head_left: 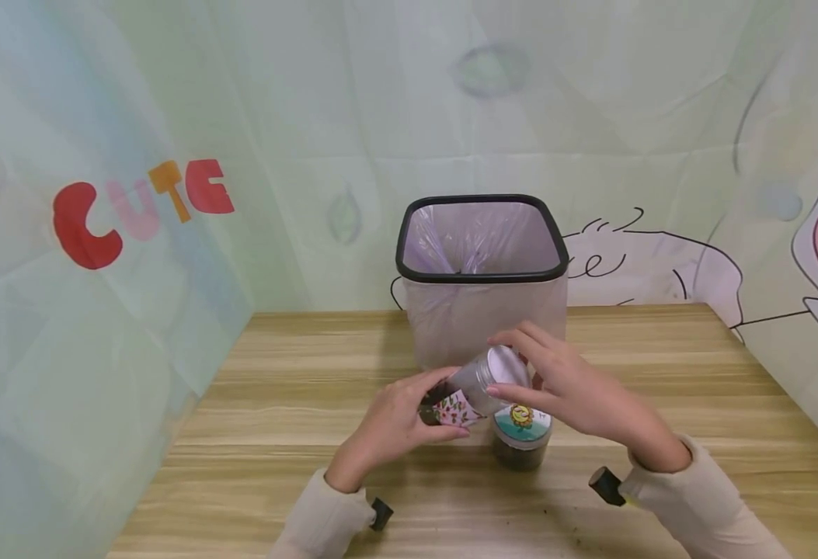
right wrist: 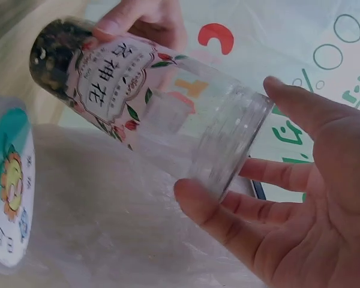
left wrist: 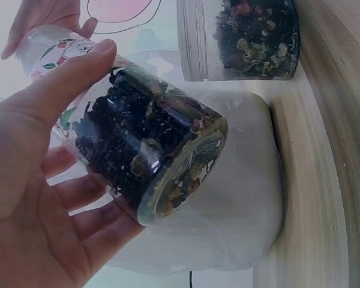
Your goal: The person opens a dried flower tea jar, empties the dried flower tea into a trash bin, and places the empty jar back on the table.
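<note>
A clear jar with a pink floral label is held tilted above the table, its lid end up and to the right. My left hand grips its lower half, thumb on one side and fingers on the other. Dark dried tea or flowers fill the bottom end. At the clear lid, the thumb and fingers of my right hand hold round the rim. Just below stands a second jar with similar dark contents, upright, a sun picture on its teal and white lid.
Behind the jars stands a pale bin with a black rim and a thin plastic liner. Small dark crumbs lie on the wooden table near the front. Printed cloth hangs around the back and sides.
</note>
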{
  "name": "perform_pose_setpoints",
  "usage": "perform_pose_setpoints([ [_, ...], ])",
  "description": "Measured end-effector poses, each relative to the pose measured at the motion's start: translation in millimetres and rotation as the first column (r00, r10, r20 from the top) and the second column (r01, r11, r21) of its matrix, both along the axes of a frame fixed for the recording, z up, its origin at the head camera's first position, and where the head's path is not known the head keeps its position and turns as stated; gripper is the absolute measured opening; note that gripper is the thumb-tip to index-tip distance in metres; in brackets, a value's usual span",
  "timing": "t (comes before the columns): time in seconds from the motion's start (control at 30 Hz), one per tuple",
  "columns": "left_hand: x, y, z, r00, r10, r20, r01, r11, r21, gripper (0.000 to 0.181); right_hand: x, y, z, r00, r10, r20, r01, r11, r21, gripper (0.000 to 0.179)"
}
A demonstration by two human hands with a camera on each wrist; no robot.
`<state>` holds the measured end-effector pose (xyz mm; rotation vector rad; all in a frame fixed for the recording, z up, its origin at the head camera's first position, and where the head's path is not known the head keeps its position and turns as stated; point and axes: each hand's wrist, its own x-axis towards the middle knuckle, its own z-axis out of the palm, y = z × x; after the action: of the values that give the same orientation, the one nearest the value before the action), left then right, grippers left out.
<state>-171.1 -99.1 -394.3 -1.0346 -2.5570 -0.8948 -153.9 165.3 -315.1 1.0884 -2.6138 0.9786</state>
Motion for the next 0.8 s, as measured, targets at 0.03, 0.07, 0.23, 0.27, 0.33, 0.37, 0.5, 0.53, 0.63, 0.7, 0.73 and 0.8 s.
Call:
perform_pose_setpoints([
  [0.03,0.0,0.0,0.3,1.000,0.001,0.006,-0.001,1.000,-0.001,0.076,-0.2,-0.7,-1.1,1.000,0.005,-0.001,-0.005,1.000,-0.007,0.049],
  [0.07,0.1,-0.1,0.6,1.000,0.002,0.011,-0.002,1.000,-0.002,0.076,-0.5,-1.0,-2.1,1.000,0.012,-0.007,-0.012,1.000,-0.015,0.046],
  [0.23,-0.3,-0.2,0.8,1.000,0.009,0.021,-0.009,1.000,-0.005,0.076,-1.0,-0.2,-4.3,0.999,0.047,-0.022,-0.048,0.998,-0.046,0.044],
  [0.27,-0.3,-0.1,0.8,1.000,0.008,0.018,-0.008,1.000,-0.004,0.076,-1.0,0.3,-4.4,0.998,0.056,-0.025,-0.058,0.997,-0.049,0.044],
  [0.33,-0.1,0.1,0.9,1.000,0.006,0.011,-0.006,1.000,-0.001,0.076,-0.9,1.3,-4.4,0.996,0.080,-0.032,-0.082,0.995,-0.053,0.046],
  [0.37,0.1,0.2,1.3,1.000,0.003,0.006,-0.003,1.000,0.001,0.076,-1.0,1.8,-4.4,0.995,0.093,-0.039,-0.095,0.994,-0.055,0.047],
  [0.5,0.3,0.7,1.1,1.000,-0.005,-0.005,0.005,1.000,0.003,0.075,-1.7,3.5,-5.3,0.989,0.128,-0.078,-0.132,0.990,-0.052,0.051],
  [0.53,0.3,0.8,1.1,1.000,-0.007,-0.004,0.007,1.000,0.002,0.075,-1.8,3.7,-5.6,0.988,0.132,-0.083,-0.137,0.989,-0.051,0.051],
  [0.63,0.5,1.4,1.7,1.000,-0.005,-0.002,0.005,1.000,0.000,0.075,-1.3,3.9,-5.6,0.988,0.125,-0.090,-0.129,0.990,-0.047,0.057],
  [0.7,0.6,1.6,2.1,1.000,0.003,0.002,-0.003,1.000,-0.002,0.075,-1.3,3.5,-5.2,0.991,0.098,-0.089,-0.104,0.993,-0.056,0.061],
  [0.73,0.6,1.7,1.8,1.000,0.007,-0.001,-0.007,1.000,-0.002,0.075,-1.5,3.3,-5.2,0.992,0.083,-0.091,-0.089,0.994,-0.063,0.063],
  [0.8,1.0,2.1,1.8,1.000,0.018,0.000,-0.018,1.000,-0.005,0.076,-2.3,3.0,-5.2,0.995,0.051,-0.088,-0.058,0.995,-0.081,0.066],
])
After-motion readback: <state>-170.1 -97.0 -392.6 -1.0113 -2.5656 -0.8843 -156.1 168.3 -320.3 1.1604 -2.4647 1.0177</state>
